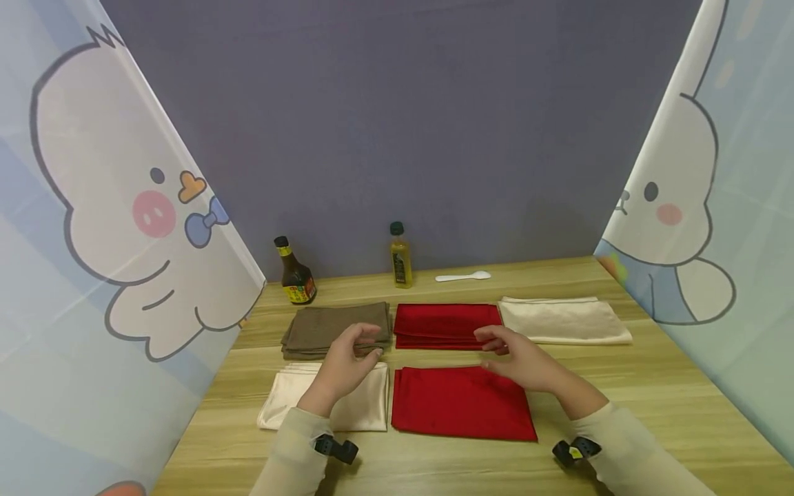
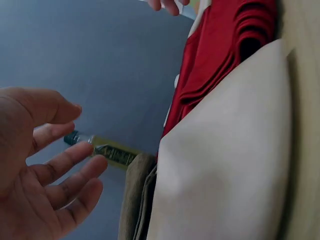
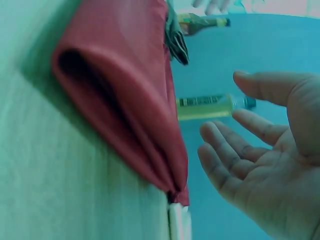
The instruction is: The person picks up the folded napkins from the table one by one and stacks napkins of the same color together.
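Observation:
My left hand [image 1: 347, 362] hovers above the folded cloths on the left, its fingers loosely bent and holding nothing. Beneath it lie a brown folded cloth [image 1: 329, 324] and, nearer me, a cream folded cloth [image 1: 366, 406]. On the other side my right hand [image 1: 521, 358] hangs in the air with relaxed fingers and nothing in them. A large red folded cloth [image 1: 459, 406] is below and left of it. Behind that sits a second red folded cloth [image 1: 443, 320], with another cream folded cloth [image 1: 564, 320] to its right. In the right wrist view the near red cloth [image 3: 120, 75] shows a rounded fold.
At the back stand a dark sauce bottle [image 1: 298, 275] and a yellow oil bottle [image 1: 401, 260]. A white spoon [image 1: 464, 277] lies right of the oil bottle. A grey backdrop [image 1: 397, 138] and printed side curtains [image 1: 112, 172] enclose the wooden table [image 1: 465, 465].

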Motion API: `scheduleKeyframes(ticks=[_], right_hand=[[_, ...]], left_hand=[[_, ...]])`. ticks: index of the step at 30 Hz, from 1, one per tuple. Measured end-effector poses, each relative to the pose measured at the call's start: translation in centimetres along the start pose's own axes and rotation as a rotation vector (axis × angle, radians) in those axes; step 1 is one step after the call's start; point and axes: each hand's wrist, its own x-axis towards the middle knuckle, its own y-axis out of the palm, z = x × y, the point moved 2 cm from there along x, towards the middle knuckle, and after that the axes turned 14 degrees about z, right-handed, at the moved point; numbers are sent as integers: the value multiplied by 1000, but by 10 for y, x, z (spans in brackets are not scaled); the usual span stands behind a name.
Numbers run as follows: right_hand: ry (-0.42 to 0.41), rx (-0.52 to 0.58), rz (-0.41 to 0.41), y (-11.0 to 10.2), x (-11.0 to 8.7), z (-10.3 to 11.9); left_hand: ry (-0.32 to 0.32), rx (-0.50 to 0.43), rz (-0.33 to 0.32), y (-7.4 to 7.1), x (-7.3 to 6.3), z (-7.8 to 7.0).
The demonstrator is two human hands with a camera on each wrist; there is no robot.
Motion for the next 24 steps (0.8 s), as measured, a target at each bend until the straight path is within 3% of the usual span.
scheduleKeyframes(ticks=[9, 17, 24], right_hand=[[-10, 27, 21, -9, -15, -23], [15, 28, 38, -15, -20, -26], [60, -12, 49, -17, -23, -29]], left_hand=[[8, 31, 37, 15, 2, -2], [1, 4, 93, 27, 2, 0], [-27, 55, 140, 34, 1, 0]])
